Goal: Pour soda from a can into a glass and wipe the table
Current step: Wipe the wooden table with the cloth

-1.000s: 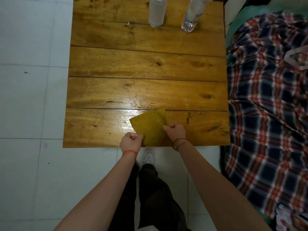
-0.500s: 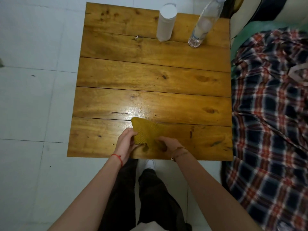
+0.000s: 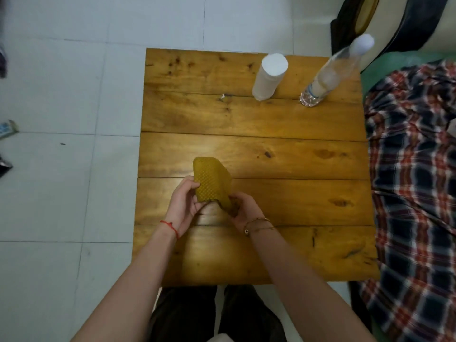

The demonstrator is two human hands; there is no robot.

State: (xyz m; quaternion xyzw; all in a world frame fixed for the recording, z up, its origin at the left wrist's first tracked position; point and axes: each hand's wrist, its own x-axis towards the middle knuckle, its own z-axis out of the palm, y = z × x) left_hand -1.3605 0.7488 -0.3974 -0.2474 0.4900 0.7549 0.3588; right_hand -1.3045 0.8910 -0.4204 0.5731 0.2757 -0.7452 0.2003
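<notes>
cloth (image 3: 212,180), yellow, is grasped by left hand (image 3: 183,206) and right hand (image 3: 243,209) above the bench (image 3: 283,156); wiping step judged in hand, next lowering it flat.

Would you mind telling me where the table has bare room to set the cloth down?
The wooden table is bare across its middle planks, right of both hands, and along the near edge. Only the far right is crowded: white cylinder beside clear bottle.

cloth (image 3: 212,181): mustard yellow, waffle weave | table (image 3: 283,198): amber-brown wood | blanket (image 3: 414,169): red-navy-white plaid | cylinder (image 3: 270,76): white
</notes>
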